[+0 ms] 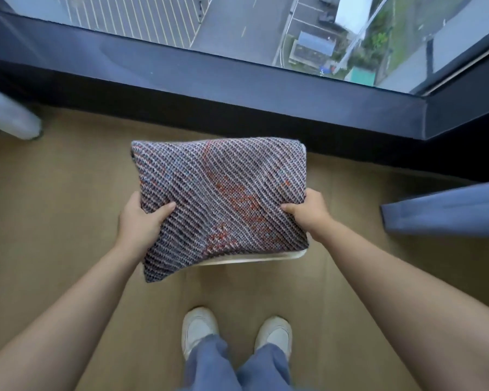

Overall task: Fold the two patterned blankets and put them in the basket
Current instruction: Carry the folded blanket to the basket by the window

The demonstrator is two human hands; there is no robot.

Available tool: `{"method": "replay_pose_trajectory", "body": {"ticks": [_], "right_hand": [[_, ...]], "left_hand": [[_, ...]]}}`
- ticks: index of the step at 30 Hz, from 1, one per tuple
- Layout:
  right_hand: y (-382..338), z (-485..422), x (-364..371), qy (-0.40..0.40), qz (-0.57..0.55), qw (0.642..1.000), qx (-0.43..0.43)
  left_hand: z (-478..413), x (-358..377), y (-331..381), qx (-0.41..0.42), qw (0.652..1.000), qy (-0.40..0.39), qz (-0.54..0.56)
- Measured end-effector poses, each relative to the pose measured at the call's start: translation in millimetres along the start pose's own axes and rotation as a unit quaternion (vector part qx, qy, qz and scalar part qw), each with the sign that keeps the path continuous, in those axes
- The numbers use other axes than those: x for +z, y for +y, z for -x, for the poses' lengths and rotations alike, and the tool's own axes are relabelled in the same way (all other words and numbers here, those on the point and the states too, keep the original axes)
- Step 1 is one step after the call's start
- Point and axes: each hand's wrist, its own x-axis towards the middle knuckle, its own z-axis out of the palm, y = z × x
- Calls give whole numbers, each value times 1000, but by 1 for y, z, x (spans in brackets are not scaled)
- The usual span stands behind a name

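A folded blanket (220, 198), woven in grey, blue and white diagonal lines with orange-red patches, is held flat in the middle of the scene. It is gripped at its left edge by the left hand (141, 218) and at its right edge by the right hand (308, 213). On each hand the thumb is pressed onto the top of the cloth, while the fingers are curled under it and are hidden. The near left corner of the blanket hangs a little lower than the rest.

Directly beneath the blanket a basket (251, 256) is almost wholly covered; only a pale strip of its rim is seen along the near edge of the blanket. Whether the blanket touches the basket cannot be told.

The basket is set on a tan floor (54, 207), near a dark window ledge (209, 88) that runs across the far side. A blue curtain (449, 210) is seen at the right, and a blurred pale object (9, 117) at the far left. At the near edge, two white shoes (199, 328) and blue trousers (209, 365) are visible.
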Motion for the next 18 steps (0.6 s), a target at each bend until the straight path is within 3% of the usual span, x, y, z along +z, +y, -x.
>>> {"method": "replay_pose_trajectory", "body": {"ticks": [7,11,13,16,18], "right_hand": [[51,-31,24,10,163,986,-44],[48,-40,36,5,249,968,-15],[47,-39,41,59,262,962,-36],[47,-35,46,145,309,915,-215],[43,-39,49,85,387,854,-338]], "left_hand": [[-26,45,-43,-2,985,84,-150],[-33,50,-50,-21,969,67,-235],[-34,52,-52,13,951,51,-305],[-34,57,-54,131,884,-8,-448],[-40,60,-55,186,830,-81,-520]]}}
